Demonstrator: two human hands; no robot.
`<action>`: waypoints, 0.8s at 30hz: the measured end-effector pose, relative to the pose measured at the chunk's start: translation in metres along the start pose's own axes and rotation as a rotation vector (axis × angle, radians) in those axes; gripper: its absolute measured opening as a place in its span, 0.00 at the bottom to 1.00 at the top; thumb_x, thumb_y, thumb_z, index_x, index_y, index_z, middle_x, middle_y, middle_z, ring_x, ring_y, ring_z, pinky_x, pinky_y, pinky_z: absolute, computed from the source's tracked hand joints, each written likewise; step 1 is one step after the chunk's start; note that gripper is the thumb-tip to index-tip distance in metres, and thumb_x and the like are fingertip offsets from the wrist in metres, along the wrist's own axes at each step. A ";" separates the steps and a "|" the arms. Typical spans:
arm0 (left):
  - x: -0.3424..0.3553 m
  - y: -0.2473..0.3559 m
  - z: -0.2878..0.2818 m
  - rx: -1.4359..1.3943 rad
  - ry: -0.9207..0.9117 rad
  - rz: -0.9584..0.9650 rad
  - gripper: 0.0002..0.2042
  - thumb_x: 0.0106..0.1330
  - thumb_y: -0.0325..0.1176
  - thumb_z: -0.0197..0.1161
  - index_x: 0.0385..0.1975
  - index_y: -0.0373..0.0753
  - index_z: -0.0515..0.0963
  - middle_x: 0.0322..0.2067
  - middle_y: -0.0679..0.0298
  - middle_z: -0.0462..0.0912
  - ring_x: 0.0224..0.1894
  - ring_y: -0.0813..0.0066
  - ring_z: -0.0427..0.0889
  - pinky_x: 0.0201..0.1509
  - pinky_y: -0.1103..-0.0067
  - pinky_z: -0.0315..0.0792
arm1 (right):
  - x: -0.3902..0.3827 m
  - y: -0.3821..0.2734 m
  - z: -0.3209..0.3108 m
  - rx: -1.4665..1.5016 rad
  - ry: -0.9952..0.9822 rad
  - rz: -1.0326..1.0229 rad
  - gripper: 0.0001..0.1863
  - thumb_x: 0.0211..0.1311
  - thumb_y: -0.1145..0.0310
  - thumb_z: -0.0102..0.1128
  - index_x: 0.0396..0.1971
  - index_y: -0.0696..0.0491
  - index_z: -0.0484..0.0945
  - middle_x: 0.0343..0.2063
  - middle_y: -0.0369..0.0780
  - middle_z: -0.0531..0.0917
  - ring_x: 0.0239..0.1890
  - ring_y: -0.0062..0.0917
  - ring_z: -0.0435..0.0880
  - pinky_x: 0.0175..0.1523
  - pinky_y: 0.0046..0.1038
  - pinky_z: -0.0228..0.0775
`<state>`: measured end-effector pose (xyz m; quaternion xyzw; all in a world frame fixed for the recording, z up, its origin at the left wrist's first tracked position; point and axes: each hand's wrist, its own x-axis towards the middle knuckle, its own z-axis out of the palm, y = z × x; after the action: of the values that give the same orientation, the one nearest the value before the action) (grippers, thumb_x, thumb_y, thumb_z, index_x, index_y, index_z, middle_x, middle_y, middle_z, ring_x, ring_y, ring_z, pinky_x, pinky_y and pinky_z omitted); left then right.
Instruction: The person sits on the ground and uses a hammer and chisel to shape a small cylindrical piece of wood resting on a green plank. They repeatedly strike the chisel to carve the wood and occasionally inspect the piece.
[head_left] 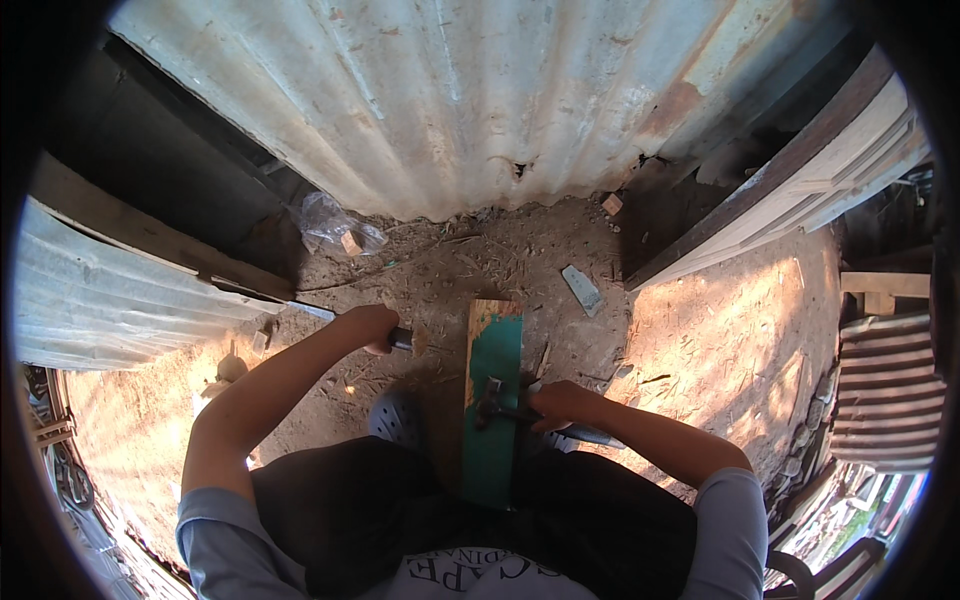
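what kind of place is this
Probably an outdoor backyard work area: bare dirt ground strewn with wood chips, rusty corrugated metal sheets as walls, and a green-painted plank being worked with a hammer.

I see open dirt floor right of the green plank — the corrugated sheet walls off the far side, scrap lying between.

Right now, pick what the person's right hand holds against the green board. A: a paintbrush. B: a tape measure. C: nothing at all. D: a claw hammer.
D: the right hand grips a dark handle whose claw hammer head rests on the green board, while the left hand holds a separate dark-handled tool off to the side.
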<state>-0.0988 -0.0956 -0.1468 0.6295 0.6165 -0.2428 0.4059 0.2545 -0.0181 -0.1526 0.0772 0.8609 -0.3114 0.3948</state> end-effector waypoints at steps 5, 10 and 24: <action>0.002 -0.004 0.005 -0.016 0.037 0.017 0.12 0.45 0.34 0.62 0.29 0.38 0.80 0.27 0.54 0.81 0.35 0.58 0.81 0.38 0.69 0.74 | -0.001 -0.002 -0.002 0.002 0.015 -0.009 0.22 0.46 0.51 0.61 0.30 0.56 0.77 0.28 0.47 0.80 0.35 0.41 0.80 0.39 0.39 0.72; 0.003 -0.004 0.005 -0.010 0.023 0.008 0.11 0.45 0.34 0.62 0.29 0.39 0.80 0.28 0.54 0.81 0.36 0.58 0.81 0.39 0.69 0.74 | 0.000 -0.002 -0.001 0.000 -0.005 -0.001 0.21 0.46 0.52 0.61 0.30 0.56 0.77 0.27 0.47 0.80 0.34 0.41 0.81 0.39 0.39 0.72; 0.005 -0.007 0.008 -0.017 0.017 0.037 0.12 0.44 0.35 0.63 0.29 0.38 0.80 0.28 0.53 0.81 0.35 0.58 0.81 0.39 0.69 0.75 | 0.001 -0.005 -0.003 -0.002 -0.026 0.032 0.20 0.46 0.53 0.59 0.29 0.56 0.78 0.27 0.48 0.80 0.34 0.41 0.81 0.39 0.39 0.73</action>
<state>-0.1036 -0.0994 -0.1565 0.6392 0.6105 -0.2246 0.4103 0.2499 -0.0199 -0.1494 0.0866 0.8546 -0.3050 0.4112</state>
